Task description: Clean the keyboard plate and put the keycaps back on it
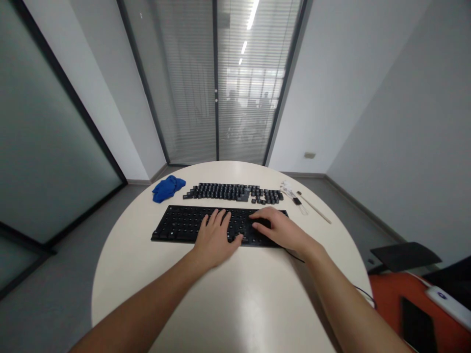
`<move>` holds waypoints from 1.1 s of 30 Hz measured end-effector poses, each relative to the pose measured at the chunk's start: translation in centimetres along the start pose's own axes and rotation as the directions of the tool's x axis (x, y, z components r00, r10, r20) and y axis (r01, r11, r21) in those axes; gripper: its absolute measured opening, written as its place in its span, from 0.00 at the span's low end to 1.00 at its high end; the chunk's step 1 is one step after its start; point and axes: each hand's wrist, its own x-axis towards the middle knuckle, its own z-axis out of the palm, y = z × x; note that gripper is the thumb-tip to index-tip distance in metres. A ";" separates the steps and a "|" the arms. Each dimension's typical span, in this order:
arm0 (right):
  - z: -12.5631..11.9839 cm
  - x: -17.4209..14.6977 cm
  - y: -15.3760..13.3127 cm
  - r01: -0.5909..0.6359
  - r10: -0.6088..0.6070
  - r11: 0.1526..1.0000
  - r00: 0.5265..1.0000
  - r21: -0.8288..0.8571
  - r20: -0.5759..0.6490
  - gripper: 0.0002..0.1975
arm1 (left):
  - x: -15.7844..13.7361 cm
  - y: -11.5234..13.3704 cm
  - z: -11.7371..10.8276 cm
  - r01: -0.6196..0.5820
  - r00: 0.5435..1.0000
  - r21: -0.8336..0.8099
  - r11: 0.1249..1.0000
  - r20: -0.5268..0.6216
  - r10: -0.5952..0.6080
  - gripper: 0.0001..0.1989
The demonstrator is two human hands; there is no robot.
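Note:
A black keyboard (184, 223) lies across the table, its keycaps mostly off and rows of small key sockets showing. My left hand (217, 238) rests on its middle with the fingers spread and the thumb at the near edge. Over the right part of the keyboard is my right hand (275, 228), its thumb and forefinger apart and nothing visible between them; the other fingers are hidden. Just behind the keyboard, loose black keycaps (221, 191) stand in rows in keyboard order, with gaps at the right.
A blue cloth (168, 189) lies crumpled at the back left. Toward the back right are a wire keycap puller (297, 201), a thin wooden-handled brush (314, 208) and a small whitish bundle (286, 187). A black cable (294, 255) runs right. An orange chair (386, 299) holds a dark phone (418, 323).

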 end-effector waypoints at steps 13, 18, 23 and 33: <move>1.4 2.8 2.8 -0.244 0.149 0.885 0.955 -0.397 -0.255 0.13 | -0.2 -0.6 0.3 -0.028 0.999 -0.004 1.000 -0.023 0.028 0.34; 1.3 4.9 2.4 -0.248 0.162 0.819 0.965 -0.517 -0.207 0.12 | -0.3 -0.7 0.3 -0.032 0.999 -0.009 0.999 -0.020 0.032 0.35; 0.9 7.2 2.7 -0.262 0.213 0.764 0.965 -0.589 -0.154 0.12 | -0.3 -0.7 0.2 -0.031 0.999 -0.010 0.999 -0.018 0.031 0.35; 1.0 6.6 1.8 -0.252 0.223 0.762 0.967 -0.597 -0.124 0.12 | -0.3 -0.7 -0.1 -0.026 1.000 -0.008 1.000 0.001 0.026 0.35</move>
